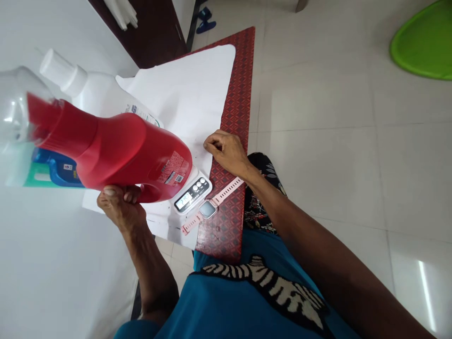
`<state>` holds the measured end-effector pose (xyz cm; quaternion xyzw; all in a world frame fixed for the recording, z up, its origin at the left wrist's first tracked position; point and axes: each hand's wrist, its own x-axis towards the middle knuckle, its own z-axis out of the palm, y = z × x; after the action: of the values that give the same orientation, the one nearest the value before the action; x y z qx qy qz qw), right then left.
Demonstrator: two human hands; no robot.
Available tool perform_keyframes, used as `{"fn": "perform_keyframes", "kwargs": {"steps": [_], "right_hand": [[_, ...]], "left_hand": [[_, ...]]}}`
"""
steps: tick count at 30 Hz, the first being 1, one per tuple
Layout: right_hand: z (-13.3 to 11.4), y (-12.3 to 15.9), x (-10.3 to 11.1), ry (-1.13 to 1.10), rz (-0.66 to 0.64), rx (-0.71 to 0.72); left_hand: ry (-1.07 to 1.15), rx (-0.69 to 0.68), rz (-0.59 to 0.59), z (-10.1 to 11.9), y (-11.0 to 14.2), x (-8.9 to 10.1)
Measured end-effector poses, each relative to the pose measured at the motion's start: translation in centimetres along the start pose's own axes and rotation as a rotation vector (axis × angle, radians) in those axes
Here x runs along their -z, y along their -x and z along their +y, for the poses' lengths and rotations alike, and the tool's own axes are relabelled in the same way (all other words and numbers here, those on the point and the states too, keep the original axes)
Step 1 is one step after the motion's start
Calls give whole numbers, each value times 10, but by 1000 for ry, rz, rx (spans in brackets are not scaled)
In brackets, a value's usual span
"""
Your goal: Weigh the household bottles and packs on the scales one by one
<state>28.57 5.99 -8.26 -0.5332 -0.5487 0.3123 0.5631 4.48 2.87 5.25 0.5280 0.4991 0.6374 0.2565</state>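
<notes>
My left hand [120, 202] grips a big red plastic bottle [116, 150] from below and holds it tilted on its side, neck toward a clear container [16, 108] at the far left. Under the bottle sits a small white digital scale [192, 192] with a lit display. My right hand [226, 149] rests on the white paper [190, 89], fingers curled, nothing visible in them. A pink smartwatch [208, 208] lies flat beside the scale.
A white bottle with a white cap [70, 77] lies behind the red one. A blue object [60, 169] shows beneath it. The paper covers a red patterned mat [236, 108]. A green tray [427, 42] lies on the tiled floor at top right.
</notes>
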Motion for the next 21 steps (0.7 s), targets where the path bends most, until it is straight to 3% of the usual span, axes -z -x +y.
{"fn": "perform_keyframes", "kwargs": {"steps": [3,6,13,17,21], "right_hand": [[-1,-2,0,-8,-1,1],[-2,-3,0,-21,-6,4],[-3,-4,0,-70,-5,-7],[-3,-4,0,-68,7,-8],[-3,-3,1,-61,7,-9]], "left_hand": [[36,-16,64,3,-9,-17],[85,-5,57,2,-32,-47],[155,-13,1,-16,-99,-160],[166,71,-44,-28,-109,-217],[161,158,-54,-44,-106,-251]]}}
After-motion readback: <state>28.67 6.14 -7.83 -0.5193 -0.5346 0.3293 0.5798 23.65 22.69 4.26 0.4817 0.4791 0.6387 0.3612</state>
